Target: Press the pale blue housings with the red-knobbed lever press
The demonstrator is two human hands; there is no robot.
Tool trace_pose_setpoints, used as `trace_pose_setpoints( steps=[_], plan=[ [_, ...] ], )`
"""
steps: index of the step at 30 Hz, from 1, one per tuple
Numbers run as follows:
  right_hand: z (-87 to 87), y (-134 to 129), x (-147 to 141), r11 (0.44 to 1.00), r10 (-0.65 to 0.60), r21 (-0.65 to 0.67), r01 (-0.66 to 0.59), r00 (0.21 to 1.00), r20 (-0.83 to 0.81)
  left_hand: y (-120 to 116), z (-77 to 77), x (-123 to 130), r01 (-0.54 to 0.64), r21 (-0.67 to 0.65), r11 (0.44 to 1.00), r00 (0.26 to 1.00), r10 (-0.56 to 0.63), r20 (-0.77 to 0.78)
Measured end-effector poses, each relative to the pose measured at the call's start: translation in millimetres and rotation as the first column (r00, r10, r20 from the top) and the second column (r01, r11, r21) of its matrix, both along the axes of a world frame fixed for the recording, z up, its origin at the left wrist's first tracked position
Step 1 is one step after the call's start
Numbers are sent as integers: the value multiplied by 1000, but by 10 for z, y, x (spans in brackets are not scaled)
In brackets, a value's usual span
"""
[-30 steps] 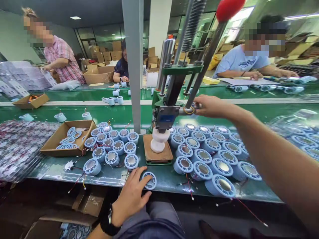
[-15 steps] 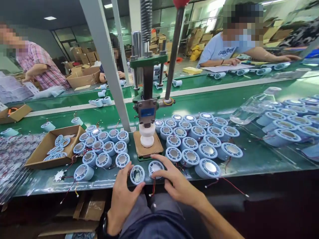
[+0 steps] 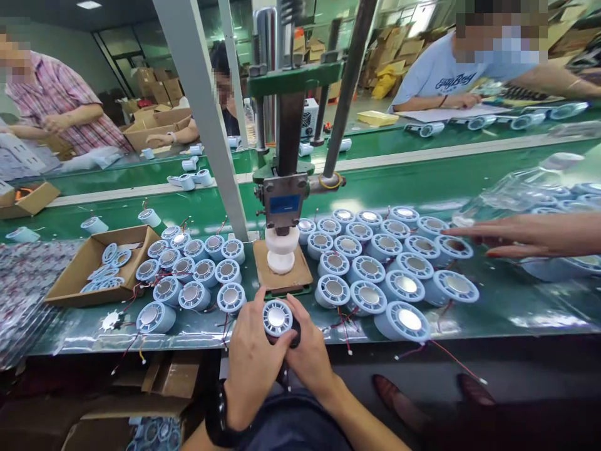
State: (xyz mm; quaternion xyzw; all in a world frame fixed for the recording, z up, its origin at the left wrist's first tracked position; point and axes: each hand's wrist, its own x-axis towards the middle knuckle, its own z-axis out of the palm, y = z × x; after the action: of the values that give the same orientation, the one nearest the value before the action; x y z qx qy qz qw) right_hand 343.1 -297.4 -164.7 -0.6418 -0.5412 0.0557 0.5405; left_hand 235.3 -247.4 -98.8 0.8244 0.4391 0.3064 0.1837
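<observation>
A light-blue round housing with a silver disc in its slotted face (image 3: 277, 317) sits between my two hands at the bench's front edge. My left hand (image 3: 256, 351) wraps its left side, with the thumb across the front. From the right, my right hand (image 3: 310, 351) closes around the same housing, fingertips near its far rim. Something dark shows between the right fingers and the housing, too hidden to name. Just beyond stands a hand press (image 3: 285, 203), its white pressing head (image 3: 280, 250) over a brown pad (image 3: 284, 280).
Similar housings (image 3: 369, 269) stand in groups left and right of the press. A cardboard box (image 3: 61, 294) holds blue rings. Another person's hand (image 3: 539, 235) reaches in from the right, near a clear plastic bottle (image 3: 521, 185). Co-workers sit beyond the green conveyor (image 3: 399, 178).
My right hand has moved left to join my left hand on one housing; before, two round parts lay apart there. Another person's hand has come in from the right. The view has shifted.
</observation>
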Motion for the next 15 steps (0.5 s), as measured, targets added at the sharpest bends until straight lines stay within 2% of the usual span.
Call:
trace_pose_setpoints(
  steps=[6,9,13,15],
  plan=[
    [-7,6,-59,998,-42,48,41,999,12,-25,-60,41,-77,-4,997,995,77,61],
    [-9,25,-61,999,-13,41,12,1000,24,-36,-129,56,-79,-40,996,992,83,96],
    [64,-13,95,992,124,-48,-120,987,98,-43,-267,32,34,-126,991,995,-22,99],
    [274,-68,273,964,242,-159,-212,950,197,-34,-328,0,123,-153,981,987,-105,122]
  ],
)
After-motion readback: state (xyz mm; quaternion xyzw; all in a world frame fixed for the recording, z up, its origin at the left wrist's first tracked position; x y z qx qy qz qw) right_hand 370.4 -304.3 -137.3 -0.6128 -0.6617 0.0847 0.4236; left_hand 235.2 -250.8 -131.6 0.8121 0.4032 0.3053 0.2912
